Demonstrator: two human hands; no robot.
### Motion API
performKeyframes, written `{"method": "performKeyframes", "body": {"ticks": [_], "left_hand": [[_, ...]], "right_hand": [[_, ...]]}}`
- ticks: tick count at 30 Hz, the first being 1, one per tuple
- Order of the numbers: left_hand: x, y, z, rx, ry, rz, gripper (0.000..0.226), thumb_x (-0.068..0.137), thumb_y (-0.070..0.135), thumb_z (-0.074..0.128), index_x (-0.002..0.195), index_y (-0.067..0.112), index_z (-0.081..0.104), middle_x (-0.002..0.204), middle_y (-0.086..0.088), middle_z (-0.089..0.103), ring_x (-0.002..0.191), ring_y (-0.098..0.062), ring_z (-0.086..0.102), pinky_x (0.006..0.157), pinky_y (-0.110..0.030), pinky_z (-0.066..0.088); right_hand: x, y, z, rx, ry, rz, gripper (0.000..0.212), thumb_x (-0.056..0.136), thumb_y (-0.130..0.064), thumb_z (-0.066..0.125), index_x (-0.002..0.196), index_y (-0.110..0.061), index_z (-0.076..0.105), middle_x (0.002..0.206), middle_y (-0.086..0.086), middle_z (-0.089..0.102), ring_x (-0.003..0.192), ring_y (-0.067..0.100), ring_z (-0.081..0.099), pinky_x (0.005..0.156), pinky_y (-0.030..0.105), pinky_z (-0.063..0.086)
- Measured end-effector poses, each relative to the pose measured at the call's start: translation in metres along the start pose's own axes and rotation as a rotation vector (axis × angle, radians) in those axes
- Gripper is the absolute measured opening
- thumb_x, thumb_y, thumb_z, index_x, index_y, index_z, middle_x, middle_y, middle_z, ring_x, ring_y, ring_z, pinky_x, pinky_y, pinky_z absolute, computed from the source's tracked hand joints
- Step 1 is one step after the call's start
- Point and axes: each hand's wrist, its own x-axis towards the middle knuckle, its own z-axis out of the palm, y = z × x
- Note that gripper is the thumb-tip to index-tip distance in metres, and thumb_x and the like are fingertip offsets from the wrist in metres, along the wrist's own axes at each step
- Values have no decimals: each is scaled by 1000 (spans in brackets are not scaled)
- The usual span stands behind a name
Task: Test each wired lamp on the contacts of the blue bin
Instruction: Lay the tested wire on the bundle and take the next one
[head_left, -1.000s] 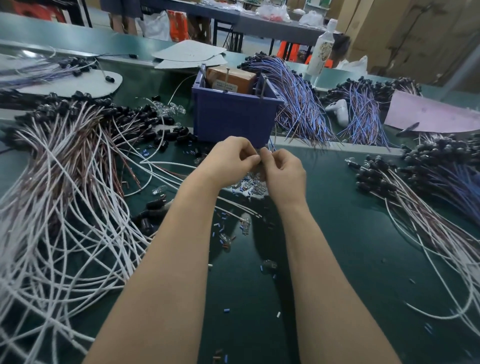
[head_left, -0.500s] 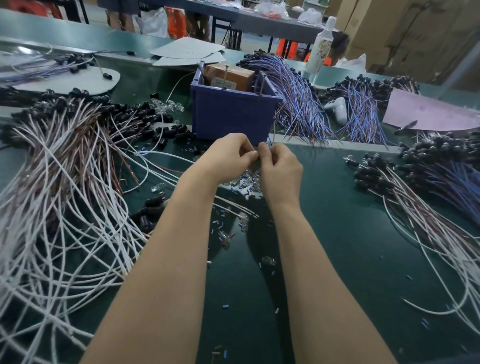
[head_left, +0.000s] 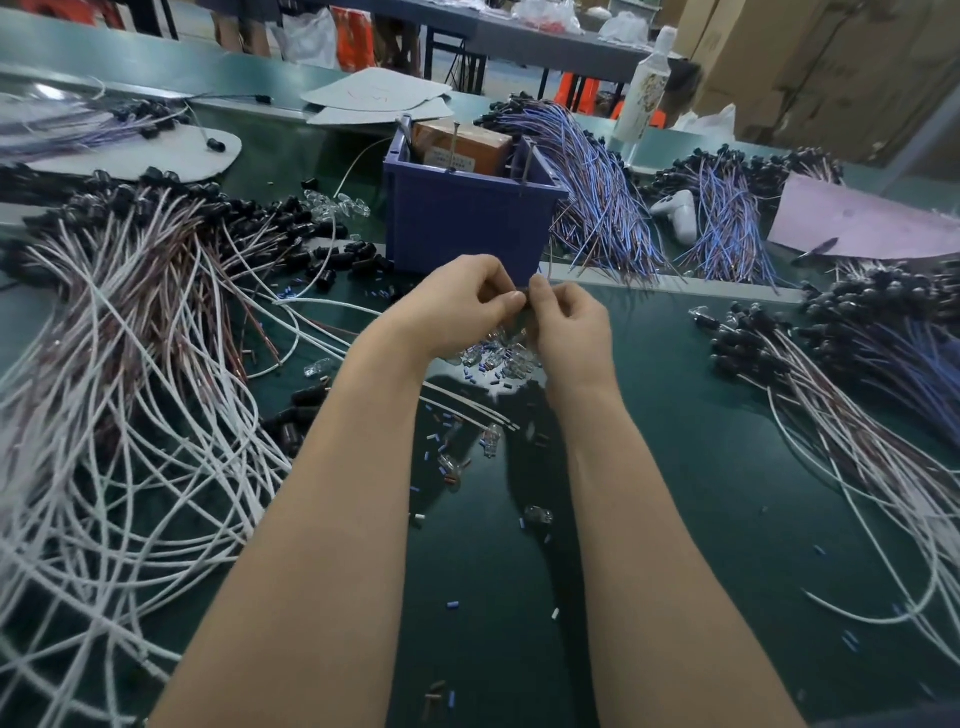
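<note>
- Pinching a small dark part (head_left: 524, 302) between my left hand (head_left: 457, 306) and right hand (head_left: 569, 327), fingertips meeting.
- Blue bin (head_left: 467, 223): just beyond my hands, on the surface (head_left: 701, 467).
- Wired lamps (head_left: 156, 291): heaped left and right.

Head camera looks forward, down, close

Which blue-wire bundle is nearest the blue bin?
The bundle just right of the blue bin; the next blue-wire bundle lies farther right, beyond the white object.
</note>
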Motion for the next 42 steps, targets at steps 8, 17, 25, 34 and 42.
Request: {"method": "performKeyframes", "body": {"ticks": [8, 17, 25, 34, 42], "left_hand": [[-8, 2, -25, 125, -70, -49, 14, 93, 28, 59, 82, 19, 60, 77, 8, 69, 60, 1, 56, 56, -16, 43], [-5, 0, -16, -17, 171, -144, 6, 92, 21, 58, 96, 16, 60, 99, -5, 68, 93, -19, 62, 78, -27, 45], [-6, 1, -15, -64, 165, -164, 8, 94, 20, 55, 98, 17, 61, 100, -5, 69, 95, -19, 64, 74, -26, 43], [-5, -1, -16, -82, 176, -154, 6, 94, 19, 54, 94, 19, 60, 90, -1, 69, 87, -17, 64, 65, -22, 42], [-4, -5, -18, -97, 204, -161, 8, 94, 20, 54, 96, 18, 61, 91, -1, 69, 88, -17, 62, 76, -28, 45]], "right_hand": [[13, 10, -21, 24, 95, 137, 27, 99, -23, 48, 74, -13, 52, 65, 0, 50, 59, 11, 42, 57, 23, 35], [-8, -12, -23, -557, -256, 34, 19, 91, -30, 60, 110, -26, 63, 84, -4, 63, 72, 11, 57, 56, 21, 39], [-75, -47, -59, -864, -812, 244, 36, 74, -38, 78, 87, -21, 48, 70, 1, 68, 53, 15, 68, 59, 30, 58], [-63, -31, -4, -900, -654, 107, 25, 85, -22, 68, 98, -7, 52, 96, 19, 68, 89, 34, 66, 80, 43, 56], [-6, -9, 15, -863, -353, 47, 20, 88, -14, 53, 108, -11, 54, 109, 15, 62, 94, 35, 63, 83, 40, 53]]}}
